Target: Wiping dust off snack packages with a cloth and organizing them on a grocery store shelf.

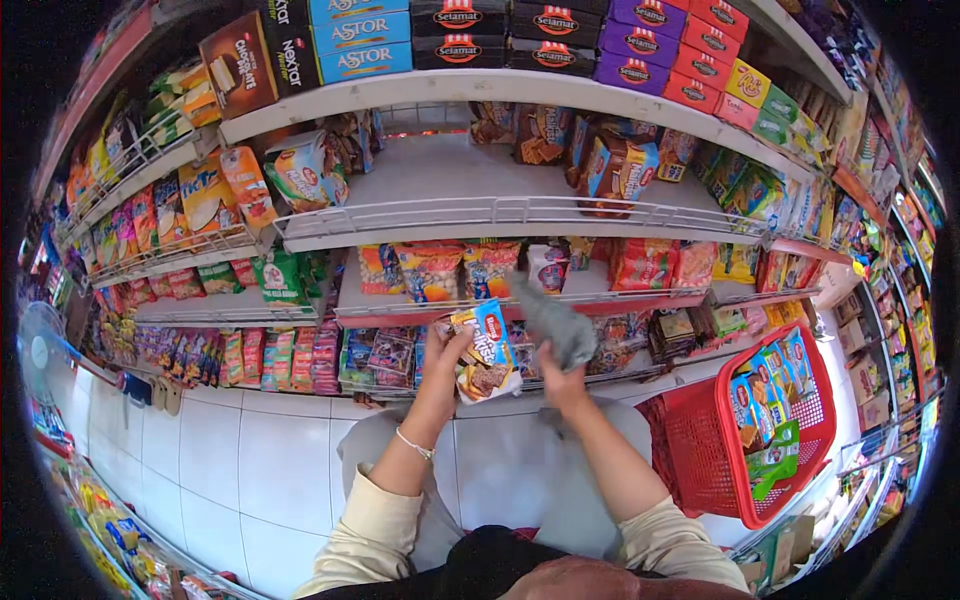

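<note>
My left hand (444, 360) grips a blue and white Malkist biscuit packet (486, 352) by its left side, with the front turned up towards me. A grey cloth (559, 326), blurred, hangs from the grasp of my right hand (561, 382), just to the right of the packet. Both hands are held in front of the lower shelves. Beyond them, the middle shelf (450, 176) carries a Malkist pack (306, 172) at its left and brown Malkist packs (619, 169) towards its right.
A red plastic basket (697, 442) with blue biscuit packs (757, 397) and a green pouch (774, 459) stands on my right. Wire rails (525, 214) edge the shelves. Boxed wafers (364, 56) line the top shelf. White tiles (285, 450) cover the floor; a fan (41, 349) is at far left.
</note>
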Available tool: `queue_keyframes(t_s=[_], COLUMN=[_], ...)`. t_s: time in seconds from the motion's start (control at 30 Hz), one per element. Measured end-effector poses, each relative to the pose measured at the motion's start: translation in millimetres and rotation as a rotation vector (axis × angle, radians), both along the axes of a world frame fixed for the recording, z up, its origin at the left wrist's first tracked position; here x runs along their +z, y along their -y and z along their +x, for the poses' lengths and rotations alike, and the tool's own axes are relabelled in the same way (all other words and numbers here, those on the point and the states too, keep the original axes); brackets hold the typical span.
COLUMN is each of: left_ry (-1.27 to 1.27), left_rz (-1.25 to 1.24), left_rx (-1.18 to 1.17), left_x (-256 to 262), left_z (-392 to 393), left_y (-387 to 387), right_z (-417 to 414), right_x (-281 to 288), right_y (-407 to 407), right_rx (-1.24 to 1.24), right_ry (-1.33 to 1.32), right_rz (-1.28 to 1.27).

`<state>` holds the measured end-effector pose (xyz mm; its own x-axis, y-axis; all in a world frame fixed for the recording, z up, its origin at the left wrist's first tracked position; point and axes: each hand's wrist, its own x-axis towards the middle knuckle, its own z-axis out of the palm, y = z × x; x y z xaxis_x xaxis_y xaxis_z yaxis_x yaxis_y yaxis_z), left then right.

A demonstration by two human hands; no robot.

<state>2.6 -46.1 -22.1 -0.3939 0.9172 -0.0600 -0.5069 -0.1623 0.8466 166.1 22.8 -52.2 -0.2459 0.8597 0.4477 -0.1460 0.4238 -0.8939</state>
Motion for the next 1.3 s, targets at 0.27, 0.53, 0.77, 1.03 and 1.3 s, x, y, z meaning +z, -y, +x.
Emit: queue_keyframes(t_s=[0.27,0.53,0.77,1.03,1.3], left_ry=[0.461,0.214,0.439,0.39,0.154], left_rz=[0.084,-0.063,-0.003,0.111,0.151], left_rx=[0.069,-0.112,-0.103,0.147,-0.044], left_x=[7,-17,-2,-13,-9], left_z=[-43,-20,-22,-10,-14], left_y=[-5,-5,-3,-10,-1], right_z=[-7,-7,-10,-20,-21], right_x=[-12,-8,4,2,9], right_y=[31,27,23,21,1], right_rx=[0.28,0.248,0.194,0.184,0.092], right_ry=[0.101,0.055,0.126,-0.053,-0.238], right_rz=[-0.105,-0.21,-0.314,-0.431,-0.617])
